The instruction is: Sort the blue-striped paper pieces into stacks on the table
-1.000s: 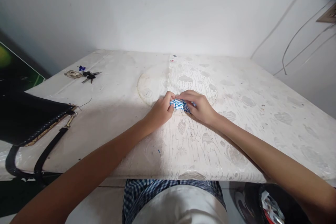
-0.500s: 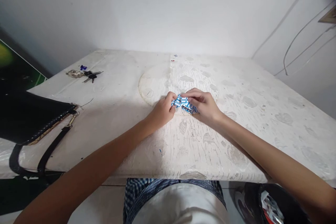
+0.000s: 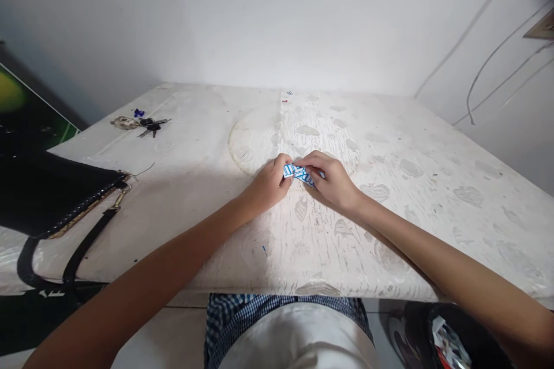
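Small white pieces with blue outlines (image 3: 288, 170), apparently paper or card, are bunched between my hands above the table. My left hand (image 3: 272, 182) is closed, pinching the left end between thumb and fingers. The fingers of my right hand (image 3: 334, 182) bend over the right part of the bunch and press on it from above. Part of the pieces lies hidden under those fingers. Whether they are joined or loose I cannot make out.
Keys (image 3: 150, 125) and a small purple scrap (image 3: 138, 113) lie at the back left of the plastic-covered table (image 3: 208, 161). A black bag (image 3: 56, 193) with a strap sits on the left. A tiny blue bit (image 3: 264, 248) is near the front; a bin (image 3: 465, 328) stands below right.
The pieces looked fanned out and scattered; now they form a flatter, narrower band. My right hand has shifted slightly left, its fingers reaching further over them. My left hand has barely moved.
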{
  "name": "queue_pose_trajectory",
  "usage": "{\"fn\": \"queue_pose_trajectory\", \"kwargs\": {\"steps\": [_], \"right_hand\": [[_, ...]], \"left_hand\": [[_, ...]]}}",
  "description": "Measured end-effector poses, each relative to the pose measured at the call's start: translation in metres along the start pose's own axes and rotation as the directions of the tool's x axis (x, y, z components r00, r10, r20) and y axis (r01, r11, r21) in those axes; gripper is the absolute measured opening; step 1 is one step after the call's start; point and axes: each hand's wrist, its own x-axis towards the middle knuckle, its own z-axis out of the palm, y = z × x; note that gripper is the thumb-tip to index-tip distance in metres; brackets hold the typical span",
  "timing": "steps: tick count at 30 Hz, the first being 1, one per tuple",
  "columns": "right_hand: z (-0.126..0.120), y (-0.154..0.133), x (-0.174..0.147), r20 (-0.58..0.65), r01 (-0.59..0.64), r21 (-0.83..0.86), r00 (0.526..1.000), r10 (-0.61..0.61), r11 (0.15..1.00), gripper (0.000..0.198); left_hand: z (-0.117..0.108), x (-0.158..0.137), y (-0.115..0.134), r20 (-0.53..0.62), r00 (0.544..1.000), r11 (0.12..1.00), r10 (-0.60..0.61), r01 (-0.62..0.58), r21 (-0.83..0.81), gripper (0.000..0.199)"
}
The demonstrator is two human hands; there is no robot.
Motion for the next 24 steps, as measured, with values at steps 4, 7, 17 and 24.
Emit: {"fn": "queue_pose_trajectory", "kwargs": {"steps": [4,7,17,24], "right_hand": [[-0.004,0.001,0.000,0.016,-0.010,-0.019,1.000,0.010,1.000,0.035],[-0.007,0.003,0.001,0.006,-0.013,-0.019,1.000,0.013,1.000,0.033],[-0.008,-0.002,0.004,-0.027,0.078,0.004,0.997,-0.078,0.997,0.033],[0.001,0.000,0.007,0.094,0.325,-0.188,0.945,-0.313,0.927,0.039]], "left_hand": [[-0.001,0.000,0.002,0.016,1.000,1.000,0.002,-0.002,0.008,0.026],[-0.001,0.001,0.002,0.020,1.000,1.000,-0.007,0.007,0.016,0.021],[-0.002,0.004,0.000,0.020,0.997,0.997,-0.078,0.078,-0.010,0.021],[-0.009,0.006,-0.007,0.104,0.991,0.996,-0.080,0.082,-0.021,0.032]]}}
